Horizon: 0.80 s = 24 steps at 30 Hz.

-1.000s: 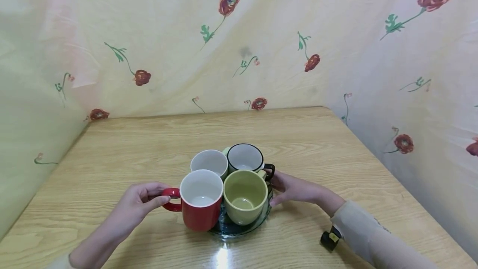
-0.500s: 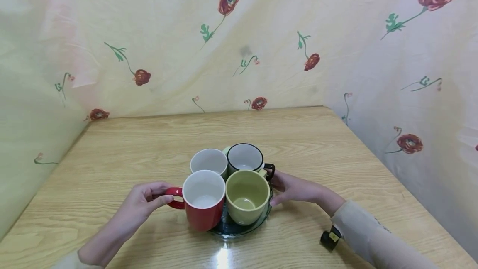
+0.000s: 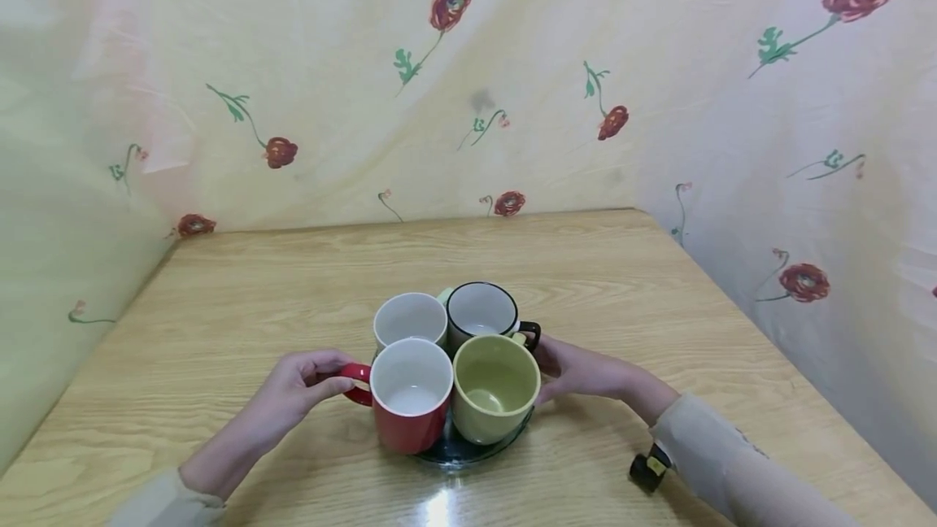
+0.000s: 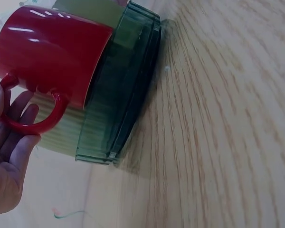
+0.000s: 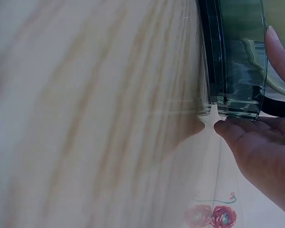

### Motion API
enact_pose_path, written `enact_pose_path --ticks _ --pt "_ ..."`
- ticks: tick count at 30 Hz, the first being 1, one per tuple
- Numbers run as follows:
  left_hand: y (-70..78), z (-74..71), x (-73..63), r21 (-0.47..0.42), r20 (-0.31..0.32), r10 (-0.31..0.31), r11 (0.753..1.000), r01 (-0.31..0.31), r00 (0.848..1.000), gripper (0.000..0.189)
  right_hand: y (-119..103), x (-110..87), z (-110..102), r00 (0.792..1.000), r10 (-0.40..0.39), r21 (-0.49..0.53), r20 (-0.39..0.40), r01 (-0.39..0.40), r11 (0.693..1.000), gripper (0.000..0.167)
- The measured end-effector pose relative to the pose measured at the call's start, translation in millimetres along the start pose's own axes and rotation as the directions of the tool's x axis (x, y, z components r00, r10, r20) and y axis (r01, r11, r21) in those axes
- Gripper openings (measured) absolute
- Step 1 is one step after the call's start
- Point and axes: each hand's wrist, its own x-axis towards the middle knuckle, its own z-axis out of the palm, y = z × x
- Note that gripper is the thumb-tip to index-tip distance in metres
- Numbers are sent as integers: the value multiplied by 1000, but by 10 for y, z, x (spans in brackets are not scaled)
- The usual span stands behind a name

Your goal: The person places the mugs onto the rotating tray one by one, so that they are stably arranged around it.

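Note:
In the head view my left hand pinches the handle of a red mug with a white inside. Its base meets the rim of a dark green glass dish in the left wrist view; I cannot tell whether it touches the dish's floor. Pressed close on its right is a yellow-green mug. Behind these stand a pale mug and a white mug with a black rim. My right hand rests its fingers and thumb against the dish's outer wall; some fingertips are hidden.
All of this is on a wood-grain table. A flowered cloth hangs round its back and sides. A small black object with a yellow patch shows by the right sleeve.
My left hand has moved the red mug to the right, and the yellow-green mug has shifted right with it. The right hand and the two back mugs have stayed in place.

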Motion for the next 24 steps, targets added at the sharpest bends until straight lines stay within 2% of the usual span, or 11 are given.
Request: enact_pose_path --ticks 8,12,18,24 --pt "-22 -52 69 4 46 -47 999 47 998 27 3 13 -5 1000 13 -5 -9 -13 1000 96" --pt "-73 -92 115 8 59 -19 1000 18 998 31 -1 17 -6 1000 4 -13 -7 -4 1000 97" --pt "-158 -137 194 3 70 34 999 -34 997 31 1 29 -6 1000 -18 -28 -11 17 999 88" --pt "-177 -163 244 -43 99 33 999 -28 995 35 -24 43 1 1000 -23 -7 -3 23 1000 85"
